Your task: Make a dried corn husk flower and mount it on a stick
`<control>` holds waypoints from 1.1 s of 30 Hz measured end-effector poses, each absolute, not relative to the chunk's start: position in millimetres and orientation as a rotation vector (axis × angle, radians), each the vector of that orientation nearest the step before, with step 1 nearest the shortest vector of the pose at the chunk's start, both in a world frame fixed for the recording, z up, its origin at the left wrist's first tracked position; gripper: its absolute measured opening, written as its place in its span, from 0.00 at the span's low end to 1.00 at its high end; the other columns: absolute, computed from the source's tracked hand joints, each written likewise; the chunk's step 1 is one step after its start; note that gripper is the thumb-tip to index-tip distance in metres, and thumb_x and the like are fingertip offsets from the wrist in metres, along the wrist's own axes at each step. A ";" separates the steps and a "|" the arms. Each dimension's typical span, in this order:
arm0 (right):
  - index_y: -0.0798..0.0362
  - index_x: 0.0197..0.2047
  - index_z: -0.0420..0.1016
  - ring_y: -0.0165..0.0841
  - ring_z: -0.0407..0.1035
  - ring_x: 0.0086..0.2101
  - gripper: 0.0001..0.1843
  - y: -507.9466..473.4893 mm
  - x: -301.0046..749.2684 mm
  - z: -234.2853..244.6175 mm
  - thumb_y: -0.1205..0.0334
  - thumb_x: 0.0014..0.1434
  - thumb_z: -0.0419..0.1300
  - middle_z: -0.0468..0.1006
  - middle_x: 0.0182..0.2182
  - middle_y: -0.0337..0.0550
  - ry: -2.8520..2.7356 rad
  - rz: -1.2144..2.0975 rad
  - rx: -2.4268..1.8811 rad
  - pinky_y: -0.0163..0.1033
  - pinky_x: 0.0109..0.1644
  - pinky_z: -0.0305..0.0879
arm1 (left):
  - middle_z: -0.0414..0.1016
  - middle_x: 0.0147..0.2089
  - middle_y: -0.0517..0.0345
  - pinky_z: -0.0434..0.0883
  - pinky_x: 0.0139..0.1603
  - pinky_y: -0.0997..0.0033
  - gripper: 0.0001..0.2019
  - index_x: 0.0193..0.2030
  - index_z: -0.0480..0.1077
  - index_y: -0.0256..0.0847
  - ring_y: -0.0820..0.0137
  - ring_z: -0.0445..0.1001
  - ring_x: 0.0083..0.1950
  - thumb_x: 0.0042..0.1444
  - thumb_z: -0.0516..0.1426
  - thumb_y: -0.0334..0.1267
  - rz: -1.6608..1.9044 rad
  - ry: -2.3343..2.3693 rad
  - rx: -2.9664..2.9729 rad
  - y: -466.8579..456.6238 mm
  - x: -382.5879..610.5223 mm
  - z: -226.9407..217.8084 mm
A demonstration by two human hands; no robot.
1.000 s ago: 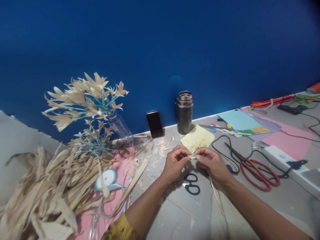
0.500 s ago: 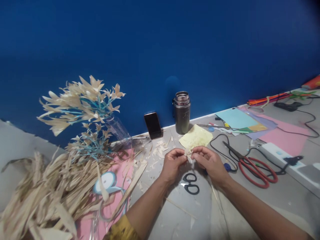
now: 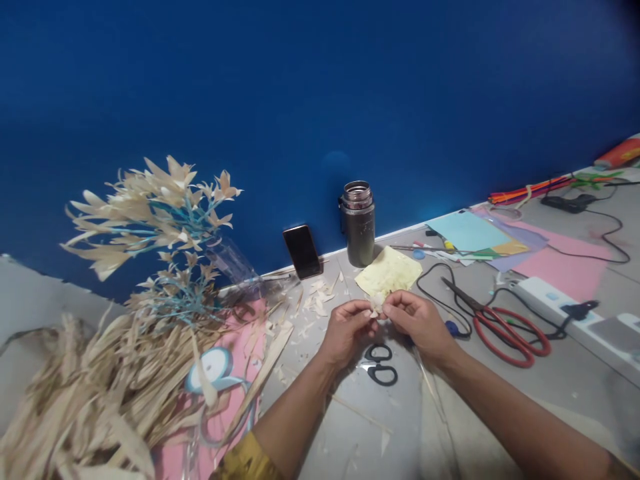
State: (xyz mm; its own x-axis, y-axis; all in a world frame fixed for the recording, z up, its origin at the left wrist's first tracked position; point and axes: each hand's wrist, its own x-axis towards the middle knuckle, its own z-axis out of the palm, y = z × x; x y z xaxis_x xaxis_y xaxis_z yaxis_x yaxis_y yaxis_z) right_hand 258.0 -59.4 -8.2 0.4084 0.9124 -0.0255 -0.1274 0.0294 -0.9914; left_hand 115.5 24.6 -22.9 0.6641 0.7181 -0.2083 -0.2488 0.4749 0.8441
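A small pale husk flower piece [image 3: 377, 302] is pinched between the fingertips of both hands, over the table. My left hand [image 3: 349, 328] is closed on its left side, thumb against the fingers. From the right, my right hand [image 3: 416, 323] grips it the same way. The fingers partly cover the piece, so its full shape is hidden. Just below the hands lie small black-handled scissors [image 3: 381, 365]. Right behind the fingertips is a yellow paper sheet [image 3: 390, 270] with pale bits on it.
Dried corn husks [image 3: 75, 400] heap at the left, below husk flowers [image 3: 150, 207] in a clear vase. A phone [image 3: 303, 252] leans on the wall beside an uncapped flask [image 3: 360, 230]. Red-handled scissors [image 3: 510, 337], a power strip [image 3: 545, 300] and coloured paper [image 3: 470, 230] lie right.
The fingertips have turned the pale piece slightly, and it looks more bunched between them. The whole view has shifted a little; both hands keep their grip.
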 end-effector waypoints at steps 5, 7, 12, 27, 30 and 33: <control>0.52 0.30 0.76 0.27 0.58 0.22 0.13 -59.7 257.6 -7.3 0.52 0.54 0.69 0.73 0.22 0.35 -0.824 0.960 -1.296 0.34 0.26 0.52 | 0.79 0.28 0.56 0.67 0.30 0.74 0.16 0.31 0.76 0.35 0.74 0.73 0.26 0.39 0.74 0.40 0.650 0.616 0.986 25.3 115.4 -20.4; 0.53 0.30 0.76 0.26 0.57 0.22 0.13 -60.0 257.5 -7.4 0.52 0.53 0.69 0.72 0.22 0.35 -0.831 0.970 -1.298 0.34 0.26 0.52 | 0.79 0.28 0.56 0.67 0.30 0.75 0.15 0.30 0.75 0.35 0.74 0.73 0.26 0.40 0.73 0.40 0.653 0.626 1.017 25.0 115.9 -20.1; 0.53 0.34 0.77 0.26 0.57 0.23 0.15 -60.2 257.6 -8.5 0.51 0.52 0.69 0.71 0.22 0.34 -0.826 0.992 -1.288 0.34 0.27 0.52 | 0.77 0.24 0.57 0.66 0.30 0.75 0.15 0.28 0.74 0.35 0.74 0.71 0.25 0.41 0.72 0.41 0.643 0.643 1.046 23.9 116.4 -19.3; 0.53 0.29 0.75 0.30 0.66 0.24 0.13 -59.8 258.8 -6.5 0.52 0.55 0.67 0.74 0.23 0.36 -0.882 0.919 -1.317 0.36 0.30 0.61 | 0.79 0.28 0.51 0.67 0.30 0.73 0.18 0.34 0.75 0.33 0.71 0.74 0.26 0.38 0.73 0.36 0.515 0.588 0.864 24.5 115.2 -22.9; 0.52 0.30 0.75 0.30 0.68 0.23 0.13 -60.7 257.2 -4.8 0.51 0.55 0.67 0.75 0.22 0.37 -0.863 0.961 -1.291 0.36 0.29 0.63 | 0.79 0.28 0.50 0.67 0.29 0.74 0.16 0.34 0.75 0.32 0.71 0.74 0.26 0.41 0.73 0.37 0.489 0.546 0.818 25.4 114.6 -21.7; 0.52 0.31 0.74 0.32 0.71 0.24 0.14 -60.5 257.3 -5.5 0.50 0.56 0.67 0.78 0.24 0.38 -0.876 0.997 -1.250 0.37 0.31 0.67 | 0.78 0.28 0.51 0.67 0.28 0.75 0.16 0.36 0.76 0.32 0.72 0.74 0.26 0.45 0.72 0.40 0.483 0.520 0.777 26.4 113.5 -21.8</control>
